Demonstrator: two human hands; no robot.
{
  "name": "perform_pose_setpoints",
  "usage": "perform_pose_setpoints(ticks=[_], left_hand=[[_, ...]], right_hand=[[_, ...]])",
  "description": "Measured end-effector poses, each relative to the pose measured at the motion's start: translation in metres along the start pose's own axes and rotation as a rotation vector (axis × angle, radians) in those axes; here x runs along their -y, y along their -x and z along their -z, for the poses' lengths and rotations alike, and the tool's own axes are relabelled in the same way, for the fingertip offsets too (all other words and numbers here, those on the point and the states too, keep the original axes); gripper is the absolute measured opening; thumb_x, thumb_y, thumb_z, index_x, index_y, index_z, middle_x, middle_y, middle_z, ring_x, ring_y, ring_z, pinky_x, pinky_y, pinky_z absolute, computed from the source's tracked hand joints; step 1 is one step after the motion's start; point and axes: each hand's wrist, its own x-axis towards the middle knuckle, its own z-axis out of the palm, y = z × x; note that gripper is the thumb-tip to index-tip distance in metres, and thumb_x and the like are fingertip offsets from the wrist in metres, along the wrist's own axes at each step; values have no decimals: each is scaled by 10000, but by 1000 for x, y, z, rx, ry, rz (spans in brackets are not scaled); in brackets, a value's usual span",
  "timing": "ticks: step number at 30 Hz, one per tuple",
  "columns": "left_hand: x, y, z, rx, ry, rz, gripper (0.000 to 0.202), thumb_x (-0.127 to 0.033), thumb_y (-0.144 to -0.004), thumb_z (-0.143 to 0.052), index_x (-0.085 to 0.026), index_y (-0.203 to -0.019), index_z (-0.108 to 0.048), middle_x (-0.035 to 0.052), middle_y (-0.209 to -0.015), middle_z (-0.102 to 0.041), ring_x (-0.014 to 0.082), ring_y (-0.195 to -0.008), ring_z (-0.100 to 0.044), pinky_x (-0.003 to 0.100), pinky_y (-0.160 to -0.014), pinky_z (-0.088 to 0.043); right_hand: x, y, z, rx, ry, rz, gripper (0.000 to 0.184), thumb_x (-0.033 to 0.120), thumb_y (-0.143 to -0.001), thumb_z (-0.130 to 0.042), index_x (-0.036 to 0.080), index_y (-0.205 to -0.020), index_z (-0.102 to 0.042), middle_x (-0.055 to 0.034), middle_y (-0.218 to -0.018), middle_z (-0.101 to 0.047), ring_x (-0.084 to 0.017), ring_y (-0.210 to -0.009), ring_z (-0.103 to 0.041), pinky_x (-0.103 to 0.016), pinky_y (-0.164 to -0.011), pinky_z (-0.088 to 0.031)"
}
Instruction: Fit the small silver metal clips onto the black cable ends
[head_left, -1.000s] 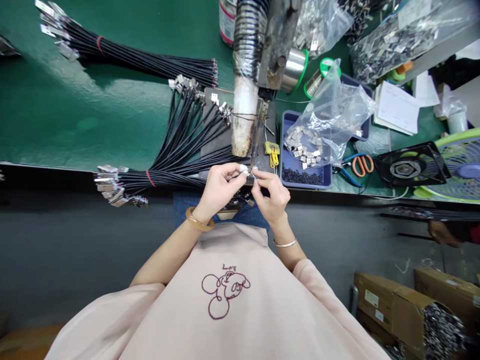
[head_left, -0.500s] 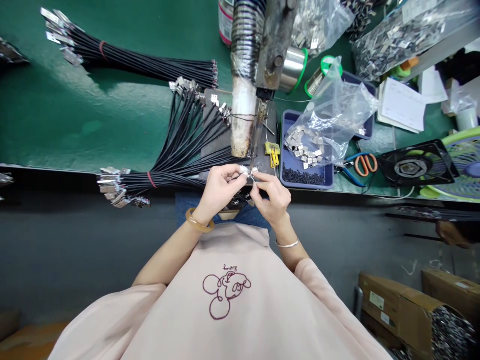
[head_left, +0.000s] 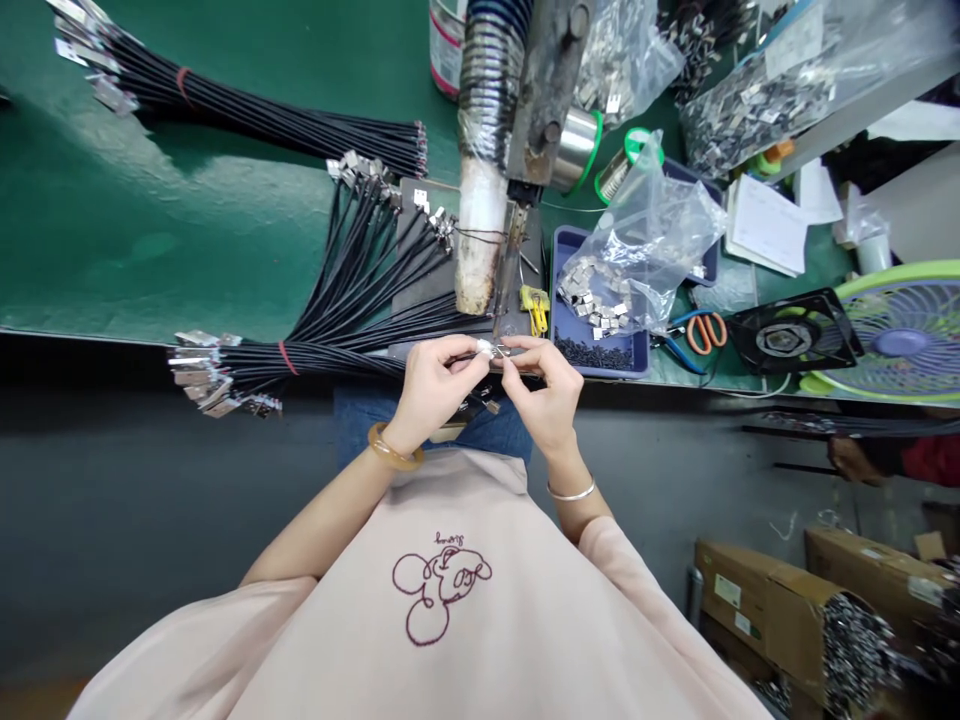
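Note:
My left hand [head_left: 435,385] and my right hand [head_left: 546,392] meet at the front edge of the green bench [head_left: 150,230], both pinched on a small metal clip [head_left: 491,349] at the end of a black cable. The clip sits just below the tip of the soldering fixture [head_left: 510,270]. A bundle of black cables with metal clips [head_left: 300,350], tied with a red band, fans out to the left of my left hand. A blue tray [head_left: 600,355] with loose metal clips and small black parts lies right of my right hand.
A second cable bundle [head_left: 262,115] lies at the back left. A plastic bag of clips [head_left: 645,240], solder spools [head_left: 577,140], orange-handled scissors [head_left: 701,332], a black fan [head_left: 795,335] and a green fan [head_left: 900,340] crowd the right. Cardboard boxes [head_left: 757,595] stand on the floor.
My hands have stayed together on the clip, with the fingers shifting slightly. The view has tilted a little to the right.

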Motion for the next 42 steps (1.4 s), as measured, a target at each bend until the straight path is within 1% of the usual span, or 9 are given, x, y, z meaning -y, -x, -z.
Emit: perform_pose_setpoints(ticks=[4,8,13,18,24,29,36,40,42], left_hand=[[-3,-2,-2,-41,-17,6,191,-245,-804,-632,-141,-653,-688,-22,-566,-526,82,-522,-364,246,-522,-282],[-5,-4,-2,-60,4,19,189,-256,-799,-633,-149,-648,-669,-38,-530,-445,80,-511,-327,248,-513,-250],[-5,-5,-3,-81,23,32,159,-229,-776,-631,-149,-641,-657,-32,-544,-455,80,-520,-318,250,-515,-243],[-4,-6,-3,-31,50,54,173,-227,-778,-614,-140,-634,-653,-25,-566,-488,81,-533,-356,241,-525,-264],[-6,-8,-4,-56,54,65,166,-218,-755,-622,-138,-612,-643,-27,-557,-488,79,-527,-355,231,-513,-260],[-8,-8,-3,-86,60,41,156,-215,-742,-629,-138,-608,-652,-23,-555,-503,79,-526,-359,225,-504,-261],[-1,-7,-5,-19,28,56,157,-214,-757,-619,-133,-638,-683,-17,-575,-551,83,-523,-415,225,-516,-302],[-1,-4,-4,1,32,49,146,-203,-770,-622,-132,-674,-706,-27,-568,-544,69,-504,-391,217,-497,-278],[-1,-3,-3,11,71,57,123,-200,-767,-637,-133,-698,-714,-22,-595,-578,75,-525,-446,210,-510,-323]], right_hand=[[0,-2,0,13,32,3,99,191,-902,-627,226,-810,-628,-41,-1036,-756,-156,-876,-740,-296,-727,-641],[0,-5,-1,12,14,15,96,176,-894,-639,224,-811,-640,-41,-1033,-755,-156,-914,-736,-284,-736,-633],[1,-8,0,5,38,80,99,161,-891,-647,224,-816,-659,-47,-1044,-760,-172,-969,-732,-314,-798,-627],[-1,-6,2,21,87,168,126,118,-882,-613,219,-811,-640,-56,-1035,-763,-189,-1009,-730,-372,-907,-599],[-3,-7,2,39,69,113,96,150,-901,-613,212,-840,-654,-70,-1060,-756,-182,-975,-730,-331,-808,-618],[0,-9,2,24,78,144,114,133,-885,-617,216,-813,-649,-57,-1050,-759,-189,-1002,-724,-371,-897,-595],[1,-6,7,65,94,148,142,105,-868,-599,217,-781,-602,-60,-1023,-761,-185,-995,-733,-367,-886,-597],[1,-3,7,47,108,139,111,132,-896,-602,219,-829,-618,-54,-1023,-761,-172,-953,-739,-328,-801,-619],[0,-1,5,21,126,163,99,136,-907,-603,221,-861,-624,-49,-1012,-763,-166,-937,-742,-309,-767,-623]])
